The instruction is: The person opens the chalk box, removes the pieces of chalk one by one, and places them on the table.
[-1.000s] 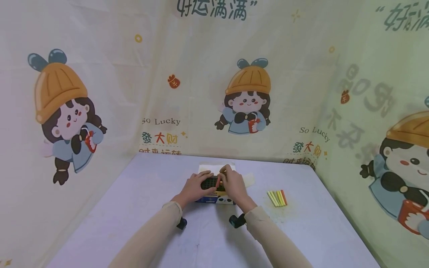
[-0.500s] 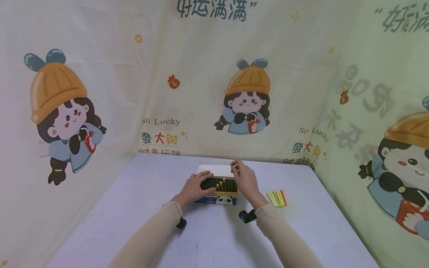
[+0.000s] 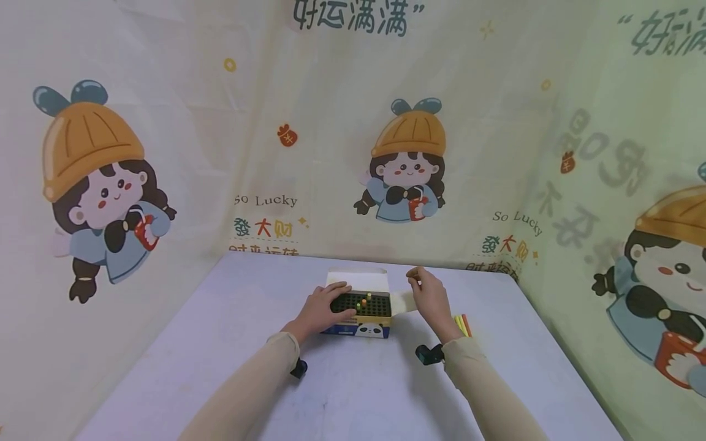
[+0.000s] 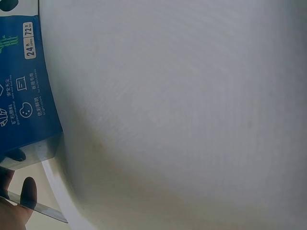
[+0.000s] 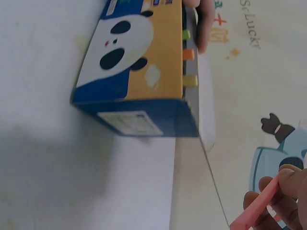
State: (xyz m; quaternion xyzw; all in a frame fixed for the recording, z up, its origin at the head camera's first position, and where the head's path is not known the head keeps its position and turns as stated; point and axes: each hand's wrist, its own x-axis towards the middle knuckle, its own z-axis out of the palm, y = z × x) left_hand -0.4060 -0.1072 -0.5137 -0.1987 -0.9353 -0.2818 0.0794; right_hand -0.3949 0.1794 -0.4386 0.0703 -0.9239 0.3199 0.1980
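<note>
A: Head view, twelve o'clock at the far side of the table (image 3: 342, 392): the right hand (image 3: 432, 298) has a narrow pinch, thumb against fingers, on a pink chalk stick (image 5: 254, 206)!

B: And the panda-print chalk box (image 3: 344, 329)?

A: Nine o'clock from that right hand, and apart from it. A pale side flap (image 3: 401, 302) reaches from the box's three o'clock end towards the hand.

B: Over to the left hand (image 3: 321, 309), then. It's spread wide across the box's nine o'clock end, thumb along the near rim, fingers stretched over the far side. So the box sits at its three o'clock, right under the touch!

A: Look at the black holed tray (image 3: 382, 307)! Three sticks stand up in it: green (image 3: 358, 307), orange (image 3: 364, 302), yellow (image 3: 369, 296), all between the two hands.

B: The white lid flap (image 3: 355, 280) lies back at the box's twelve.

A: And out at about four o'clock from the right hand, on the table, yellow sticks (image 3: 460, 327) beside a red stick (image 3: 467, 324)!

B: The sleeve (image 3: 485, 380) partly covers that row; I can't tell how many lie there.
</note>
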